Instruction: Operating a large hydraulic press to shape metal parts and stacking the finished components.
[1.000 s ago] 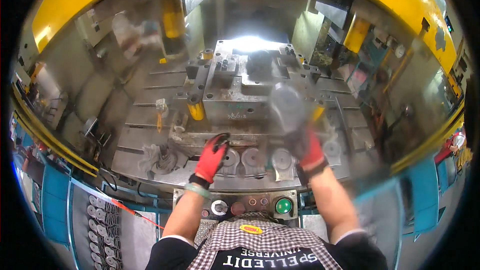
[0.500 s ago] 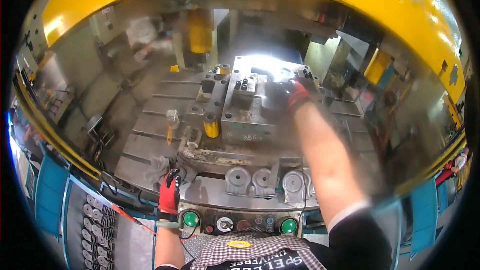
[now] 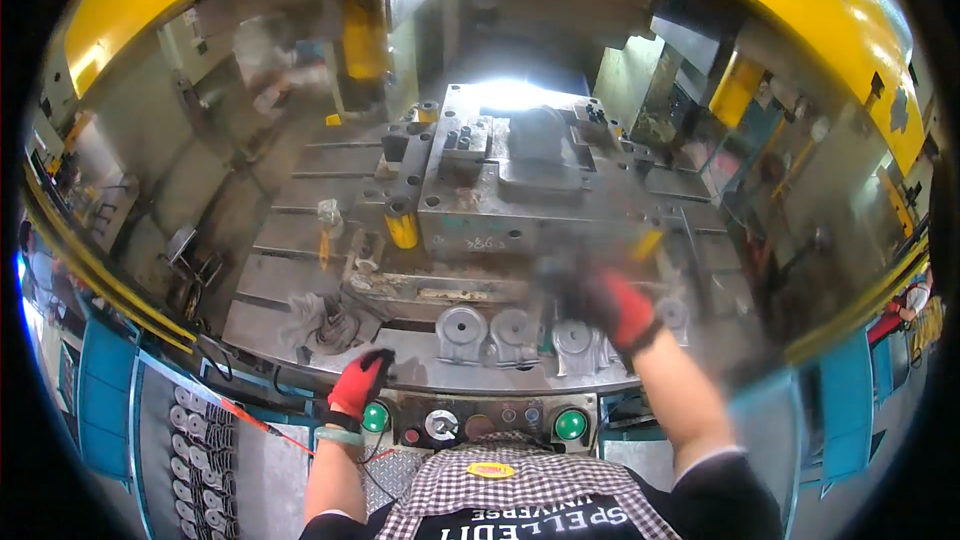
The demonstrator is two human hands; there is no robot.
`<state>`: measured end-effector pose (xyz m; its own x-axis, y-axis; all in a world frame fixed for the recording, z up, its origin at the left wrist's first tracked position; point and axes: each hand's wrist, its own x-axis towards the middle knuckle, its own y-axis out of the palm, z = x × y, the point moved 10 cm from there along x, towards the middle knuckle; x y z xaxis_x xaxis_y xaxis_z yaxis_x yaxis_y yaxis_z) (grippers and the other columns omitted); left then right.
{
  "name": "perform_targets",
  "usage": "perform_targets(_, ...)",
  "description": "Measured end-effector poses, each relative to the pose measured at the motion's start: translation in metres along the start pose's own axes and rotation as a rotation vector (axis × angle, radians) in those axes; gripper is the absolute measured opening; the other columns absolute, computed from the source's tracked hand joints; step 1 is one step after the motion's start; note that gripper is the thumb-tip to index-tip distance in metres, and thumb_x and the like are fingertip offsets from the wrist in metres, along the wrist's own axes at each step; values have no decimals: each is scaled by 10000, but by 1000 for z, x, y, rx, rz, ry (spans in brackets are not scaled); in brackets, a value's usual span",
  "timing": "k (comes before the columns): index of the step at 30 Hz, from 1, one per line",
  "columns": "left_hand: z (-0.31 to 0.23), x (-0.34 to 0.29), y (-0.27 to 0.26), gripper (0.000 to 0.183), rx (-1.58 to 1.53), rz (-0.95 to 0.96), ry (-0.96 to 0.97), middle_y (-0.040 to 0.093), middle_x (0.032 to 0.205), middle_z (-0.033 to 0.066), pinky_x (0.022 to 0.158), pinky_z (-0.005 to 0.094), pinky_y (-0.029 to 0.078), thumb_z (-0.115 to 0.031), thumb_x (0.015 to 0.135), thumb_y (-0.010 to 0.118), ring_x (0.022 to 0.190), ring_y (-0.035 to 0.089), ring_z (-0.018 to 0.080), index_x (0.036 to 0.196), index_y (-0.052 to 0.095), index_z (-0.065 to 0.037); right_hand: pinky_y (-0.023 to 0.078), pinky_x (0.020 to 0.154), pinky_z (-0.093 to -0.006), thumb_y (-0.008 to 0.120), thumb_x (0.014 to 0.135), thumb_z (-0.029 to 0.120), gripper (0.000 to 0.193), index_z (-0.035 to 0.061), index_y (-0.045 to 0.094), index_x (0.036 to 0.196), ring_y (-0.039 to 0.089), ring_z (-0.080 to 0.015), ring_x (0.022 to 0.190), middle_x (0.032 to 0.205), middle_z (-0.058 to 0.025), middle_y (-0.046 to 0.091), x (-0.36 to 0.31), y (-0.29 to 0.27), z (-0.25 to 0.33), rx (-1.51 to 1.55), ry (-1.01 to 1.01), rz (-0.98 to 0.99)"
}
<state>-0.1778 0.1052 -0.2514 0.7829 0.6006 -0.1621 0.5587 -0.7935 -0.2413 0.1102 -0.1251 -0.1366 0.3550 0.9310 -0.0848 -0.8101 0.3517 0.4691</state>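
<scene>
My left hand (image 3: 360, 386), in a red glove with black fingertips, hovers at the table's front edge, just above the left green push button (image 3: 375, 417). Its fingers look slightly apart, with nothing visible in them. My right hand (image 3: 610, 302), gloved the same way, is smeared by motion over the right part of a row of round-faced grey metal parts (image 3: 461, 331). Whether it holds anything is hidden by the blur. Behind it stands a steel die block (image 3: 470, 202) with a dark, smooth metal piece (image 3: 540, 145) lying on top.
A grey rag (image 3: 325, 322) lies on the slotted press bed (image 3: 285, 265). A yellow-based guide post (image 3: 402, 225) rises left of the die. Below the bed edge is a control panel with a second green button (image 3: 570, 425). Stacked metal parts (image 3: 200, 450) stand at lower left.
My right hand has pulled back from the top of the die to the front row of parts. My left hand has moved from beside the rag toward the left green button.
</scene>
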Motion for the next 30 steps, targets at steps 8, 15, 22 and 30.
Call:
perform_targets(8,104,-86,30,573,1128,335,-188,455,1223,192,908,396,391,-462,745,493,1092,476,329,1151,505,-58,447,791,-419,494,791,440,550,51,447,1177,562,-345,932,1177,-211,467,-206,-26,-191,-1573,342,0)
perform_targets(15,98,-95,40,651,864,261,-317,315,1339,194,994,373,308,-434,746,516,1207,358,329,1250,398,-40,472,746,-420,497,786,246,416,39,465,1146,561,-359,930,1235,-234,403,-222,-35,-222,-1641,445,16)
perform_targets(22,149,-89,22,625,927,217,-309,320,1345,173,999,369,300,-456,765,488,1209,356,326,1272,396,-101,496,548,-418,489,792,188,376,74,467,1150,609,-340,702,1114,-200,480,-219,-50,-245,-1750,123,0)
perform_targets(30,147,-87,23,610,910,195,-344,330,1341,165,1004,368,296,-440,756,481,1205,362,326,1265,408,-111,485,525,-438,435,830,224,345,65,467,1134,604,-338,663,1039,-220,489,-214,-77,-276,-1808,259,-27)
